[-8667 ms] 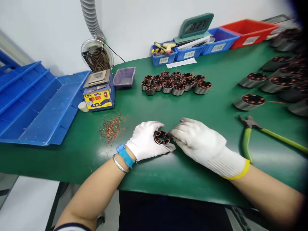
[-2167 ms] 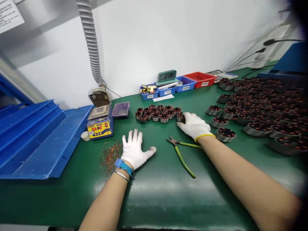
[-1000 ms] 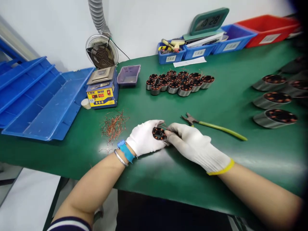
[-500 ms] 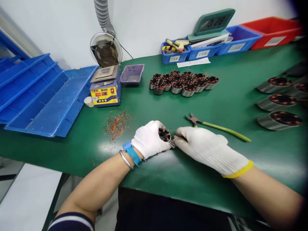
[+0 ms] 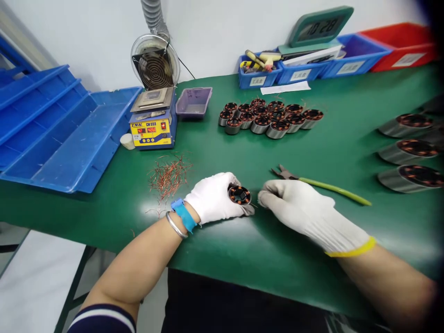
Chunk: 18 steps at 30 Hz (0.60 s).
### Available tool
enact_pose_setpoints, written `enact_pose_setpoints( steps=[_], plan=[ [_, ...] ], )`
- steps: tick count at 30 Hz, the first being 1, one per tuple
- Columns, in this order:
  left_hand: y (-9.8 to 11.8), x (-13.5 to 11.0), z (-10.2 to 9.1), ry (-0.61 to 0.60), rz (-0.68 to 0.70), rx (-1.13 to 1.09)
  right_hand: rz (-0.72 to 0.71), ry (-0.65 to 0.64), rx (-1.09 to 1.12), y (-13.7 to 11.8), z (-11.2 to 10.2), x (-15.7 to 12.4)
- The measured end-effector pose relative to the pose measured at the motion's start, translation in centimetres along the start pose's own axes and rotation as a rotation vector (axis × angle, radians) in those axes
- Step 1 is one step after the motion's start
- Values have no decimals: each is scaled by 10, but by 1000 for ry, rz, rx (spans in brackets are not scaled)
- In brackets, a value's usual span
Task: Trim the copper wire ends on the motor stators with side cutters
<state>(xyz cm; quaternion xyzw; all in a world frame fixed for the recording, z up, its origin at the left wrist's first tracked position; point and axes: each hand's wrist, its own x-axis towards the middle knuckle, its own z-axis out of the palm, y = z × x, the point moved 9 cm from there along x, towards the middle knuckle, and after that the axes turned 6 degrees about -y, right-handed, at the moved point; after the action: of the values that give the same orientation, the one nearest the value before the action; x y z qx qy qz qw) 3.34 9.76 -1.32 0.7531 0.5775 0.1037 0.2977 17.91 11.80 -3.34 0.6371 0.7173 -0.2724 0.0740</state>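
Note:
My left hand (image 5: 215, 199), in a white glove, is closed around a motor stator (image 5: 239, 195), a metal ring with copper windings. The stator's open end faces up towards me. A thin wire end sticks out from its right side. Just to the right, apart from the stator, my right hand (image 5: 291, 201) has its gloved fingers pinched together. What they hold, if anything, cannot be made out. Behind the right hand lie cutting pliers (image 5: 329, 186) with yellow-green handles, partly covered by it. Left of my hands is a loose pile of copper wire offcuts (image 5: 170, 178).
Several stators (image 5: 261, 124) stand grouped at the back; more stators (image 5: 418, 150) are at the right edge. A solder pot (image 5: 152, 134) and a purple tray (image 5: 194, 115) sit back left. Blue trays (image 5: 79, 143) fill the left; blue tool bins (image 5: 257, 81) line the wall.
My right hand has moved away from the stator, opening a gap between the hands. The stator has tilted slightly in my left hand and shows more of its face. The view has shifted slightly.

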Motion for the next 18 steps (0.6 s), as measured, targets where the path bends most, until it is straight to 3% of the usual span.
enact_pose_setpoints(
  steps=[3,4,6,8,10,14,18],
  plan=[
    [-1,1,1,-3,2,-9,4,-85,-128,8,2,-5],
    [-2,1,1,-5,0,-12,11,-54,-160,10,-2,-8],
    [-3,1,2,-3,-7,-17,-34,151,-160,8,-17,-16],
    [-4,2,3,-1,-15,-23,-192,428,-115,-4,-32,-31],
    [-4,2,3,-6,-7,-14,-369,538,-152,-20,-28,-40],
    [-2,2,2,-19,25,27,-408,351,-437,-33,8,-26],
    [-1,2,0,-31,46,17,-353,234,-485,-25,14,-19]
  ],
)
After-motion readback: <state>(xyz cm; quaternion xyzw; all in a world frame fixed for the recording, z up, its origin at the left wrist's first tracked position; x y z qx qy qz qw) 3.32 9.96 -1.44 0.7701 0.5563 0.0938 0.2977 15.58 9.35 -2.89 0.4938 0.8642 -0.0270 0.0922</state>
